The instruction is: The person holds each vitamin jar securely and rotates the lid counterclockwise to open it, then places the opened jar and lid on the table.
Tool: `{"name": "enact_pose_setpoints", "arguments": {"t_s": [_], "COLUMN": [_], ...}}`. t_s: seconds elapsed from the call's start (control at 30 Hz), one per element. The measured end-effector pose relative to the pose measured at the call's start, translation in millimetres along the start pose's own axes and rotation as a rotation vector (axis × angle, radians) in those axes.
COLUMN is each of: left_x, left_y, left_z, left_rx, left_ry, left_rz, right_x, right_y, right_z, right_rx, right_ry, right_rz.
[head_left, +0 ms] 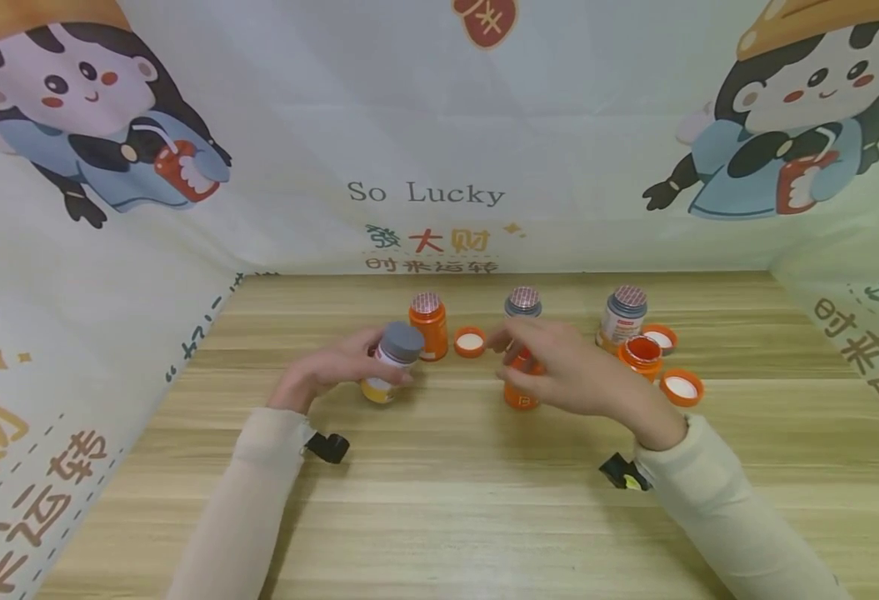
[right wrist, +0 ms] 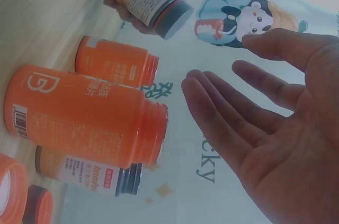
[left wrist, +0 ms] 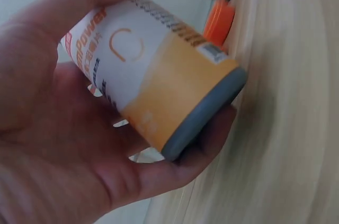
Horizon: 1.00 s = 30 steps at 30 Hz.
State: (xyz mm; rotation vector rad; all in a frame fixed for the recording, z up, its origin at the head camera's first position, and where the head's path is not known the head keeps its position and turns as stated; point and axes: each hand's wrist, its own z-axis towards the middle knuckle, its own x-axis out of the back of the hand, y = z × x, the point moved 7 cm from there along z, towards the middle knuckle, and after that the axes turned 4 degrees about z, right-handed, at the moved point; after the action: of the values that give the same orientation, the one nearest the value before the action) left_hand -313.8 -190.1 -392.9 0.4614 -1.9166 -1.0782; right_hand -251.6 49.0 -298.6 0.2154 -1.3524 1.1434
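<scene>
My left hand (head_left: 330,367) grips a white-and-orange pill bottle (head_left: 388,367) with a grey cap, held tilted. In the left wrist view, fingers curl round this bottle (left wrist: 143,65) and one lies under its grey base. My right hand (head_left: 570,371) hovers over an orange bottle (head_left: 521,397), partly hiding it. In the right wrist view the fingers of that hand (right wrist: 280,128) are spread, apart from the orange bottle (right wrist: 79,115), whose threaded neck is uncapped. Behind it stands a grey-necked bottle (head_left: 523,307) with a patterned seal on top.
An orange bottle (head_left: 428,333) with a patterned seal stands at the back, beside an upturned orange lid (head_left: 470,342). To the right are a white-labelled bottle (head_left: 622,321), an open orange bottle (head_left: 640,357) and two more lids, one nearer the front (head_left: 682,387). A printed cloth (head_left: 424,125) walls the table's back.
</scene>
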Motion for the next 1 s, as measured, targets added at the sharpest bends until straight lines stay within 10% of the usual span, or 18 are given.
{"name": "enact_pose_setpoints", "arguments": {"t_s": [0.5, 1.0], "left_x": [-96.2, -117.5], "left_y": [54.3, 67.6], "left_z": [20.4, 23.0], "left_rx": [-0.198, -0.202], "left_ry": [-0.217, -0.171], "left_rz": [0.069, 0.077], "right_x": [-24.5, -47.1], "right_y": [9.3, 21.2], "right_z": [1.2, -4.2], "right_rx": [-0.196, -0.500], "right_ry": [-0.129, -0.144], "right_rz": [-0.021, -0.201]}}
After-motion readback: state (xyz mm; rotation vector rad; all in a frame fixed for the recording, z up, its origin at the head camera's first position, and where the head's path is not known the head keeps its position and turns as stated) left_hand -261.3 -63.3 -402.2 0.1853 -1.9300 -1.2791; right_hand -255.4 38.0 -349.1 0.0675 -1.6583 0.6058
